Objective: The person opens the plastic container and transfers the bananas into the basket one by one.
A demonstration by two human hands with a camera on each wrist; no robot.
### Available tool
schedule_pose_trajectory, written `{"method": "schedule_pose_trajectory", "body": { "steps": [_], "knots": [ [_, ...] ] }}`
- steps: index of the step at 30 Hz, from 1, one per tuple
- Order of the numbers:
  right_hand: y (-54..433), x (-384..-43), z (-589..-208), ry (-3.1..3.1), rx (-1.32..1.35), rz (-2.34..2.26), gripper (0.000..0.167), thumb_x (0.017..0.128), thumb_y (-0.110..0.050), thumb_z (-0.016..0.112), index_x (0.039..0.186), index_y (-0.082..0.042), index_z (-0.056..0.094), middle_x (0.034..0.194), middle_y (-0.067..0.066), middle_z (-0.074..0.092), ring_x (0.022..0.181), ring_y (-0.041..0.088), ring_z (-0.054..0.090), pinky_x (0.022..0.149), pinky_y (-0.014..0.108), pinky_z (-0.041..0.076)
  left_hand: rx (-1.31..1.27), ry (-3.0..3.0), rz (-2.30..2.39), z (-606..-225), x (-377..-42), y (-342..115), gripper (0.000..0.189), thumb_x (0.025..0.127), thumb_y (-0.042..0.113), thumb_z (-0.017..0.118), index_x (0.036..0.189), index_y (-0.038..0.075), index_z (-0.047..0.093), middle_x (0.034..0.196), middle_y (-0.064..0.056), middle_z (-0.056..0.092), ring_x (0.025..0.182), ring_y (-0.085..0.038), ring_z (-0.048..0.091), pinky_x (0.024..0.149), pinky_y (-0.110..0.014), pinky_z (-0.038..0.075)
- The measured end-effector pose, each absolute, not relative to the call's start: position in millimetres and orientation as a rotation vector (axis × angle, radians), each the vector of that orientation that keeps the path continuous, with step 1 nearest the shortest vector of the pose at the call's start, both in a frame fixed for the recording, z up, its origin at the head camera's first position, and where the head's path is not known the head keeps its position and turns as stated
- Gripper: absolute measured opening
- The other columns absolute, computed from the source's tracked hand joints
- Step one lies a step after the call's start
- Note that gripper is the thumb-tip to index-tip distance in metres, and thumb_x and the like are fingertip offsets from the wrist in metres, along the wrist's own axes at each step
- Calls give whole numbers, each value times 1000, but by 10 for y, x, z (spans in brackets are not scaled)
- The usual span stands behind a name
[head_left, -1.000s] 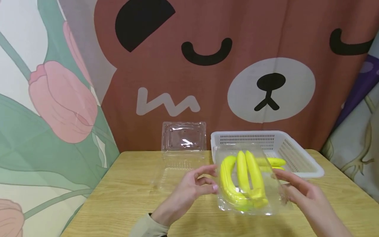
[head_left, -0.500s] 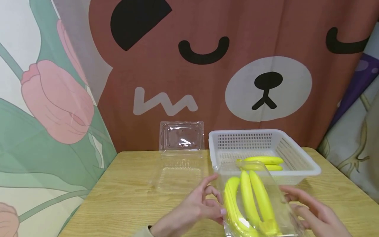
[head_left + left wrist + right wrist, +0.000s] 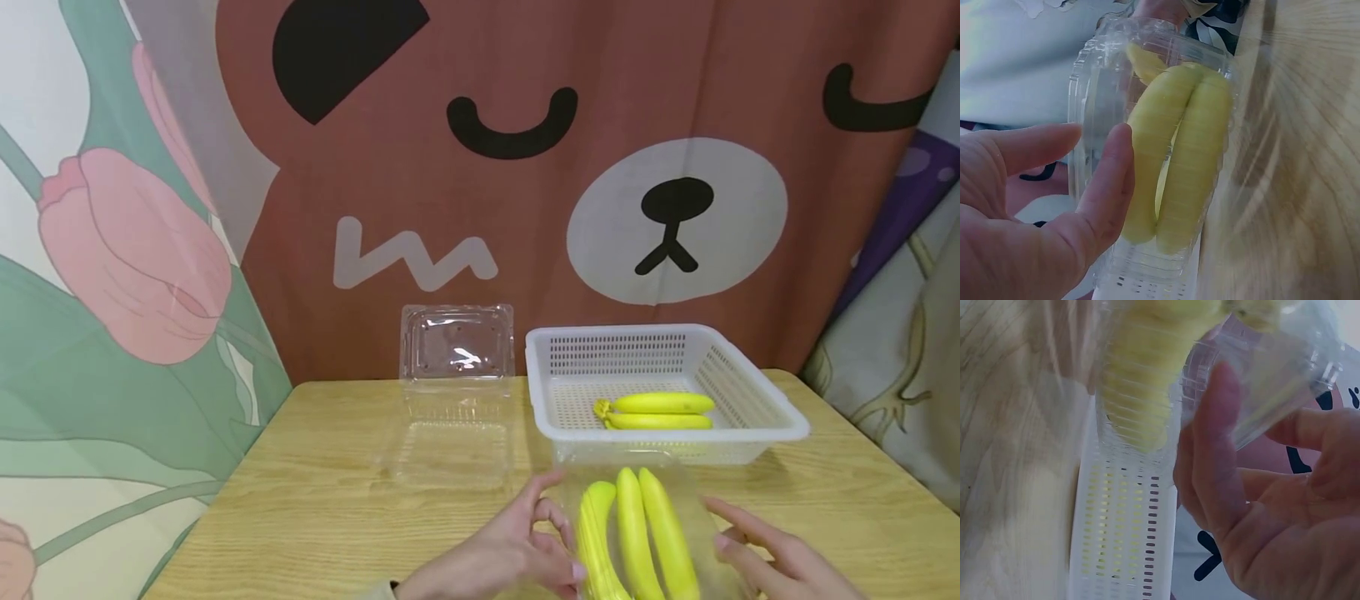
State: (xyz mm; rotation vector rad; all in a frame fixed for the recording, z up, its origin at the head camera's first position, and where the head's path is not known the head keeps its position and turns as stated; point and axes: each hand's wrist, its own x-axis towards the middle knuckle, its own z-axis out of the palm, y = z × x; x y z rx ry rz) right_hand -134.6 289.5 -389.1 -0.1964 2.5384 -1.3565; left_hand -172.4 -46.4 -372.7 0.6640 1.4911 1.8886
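A clear plastic clamshell container (image 3: pixel 585 460) with a bunch of yellow bananas (image 3: pixel 633 529) in it is at the bottom of the head view, right of centre. My left hand (image 3: pixel 525 543) grips its left side, thumb and fingers at the rim (image 3: pixel 1079 94) in the left wrist view. On the opposite side my right hand (image 3: pixel 776 554) holds the container; in the right wrist view its fingers (image 3: pixel 1216 437) lie against the wall and the thumb is by the lid. In the head view, the container's near end is cut off by the frame. Whether the lid is latched cannot be told.
A white perforated basket (image 3: pixel 660 435) stands behind the container, with more bananas (image 3: pixel 663 403) lying inside. To its left, another clear clamshell container (image 3: pixel 457 342) rests with its lid raised on the wooden table (image 3: pixel 315 500). A bear-print curtain (image 3: pixel 525 225) hangs behind.
Both hands have brought the banana-filled container down and nearer to me, away from the basket. The bananas in the basket are now in plain sight. The view has shifted slightly.
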Motion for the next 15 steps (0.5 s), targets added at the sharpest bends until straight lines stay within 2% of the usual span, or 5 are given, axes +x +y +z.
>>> {"method": "schedule_pose_trajectory", "body": {
  "steps": [5,10,15],
  "knots": [
    [2865,-1378,-3956,2510,-215,-1351,62,107,-24,42,146,17,18,109,16,57,66,15,53,55,27,46,658,1530,1849,-3822,-1759,-467,89,84,-8,66,153,17,15,106,-6,51,80,-22,69,79,-39,58],
    [2815,-1438,-4006,2466,-141,-1358,65,106,-29,43,146,17,18,111,20,58,72,21,56,59,28,46,645,1542,1844,-3937,-1809,-446,89,85,-10,65,154,15,14,105,-7,51,77,-21,68,77,-38,59],
    [2899,-1439,-4130,2407,-277,-1428,57,107,-20,42,147,15,20,113,22,53,67,16,54,56,26,45,657,1545,1865,-4040,-1829,-420,90,84,-11,65,154,13,14,104,-9,51,74,-19,67,76,-37,59]
  ]
}}
